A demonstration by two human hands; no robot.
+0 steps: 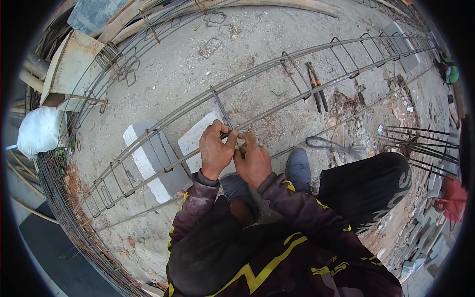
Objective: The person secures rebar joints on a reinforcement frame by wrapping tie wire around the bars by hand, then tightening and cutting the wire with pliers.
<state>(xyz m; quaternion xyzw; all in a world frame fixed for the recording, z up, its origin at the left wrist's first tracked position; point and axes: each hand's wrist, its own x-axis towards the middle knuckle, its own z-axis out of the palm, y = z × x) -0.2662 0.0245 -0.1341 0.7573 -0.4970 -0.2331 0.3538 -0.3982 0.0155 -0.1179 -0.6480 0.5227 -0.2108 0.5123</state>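
Note:
A long cage of steel rebar with square stirrups lies across the ground ahead of me. My left hand is closed at the near bar, thumb and fingers pinched together beside a stirrup. Just right of it my right hand is also closed, its fingertips pinched at the same joint, almost touching the left. What lies between the fingertips is too small and hidden to name. Pincers with dark handles and orange bands lie beyond the near bar, to the right of my hands.
Pale blocks sit under the cage at the left, with another block beside my left hand. A coil of thin wire rests near my shoe. Loose stirrups and bundled long bars lie left; short rods lie right.

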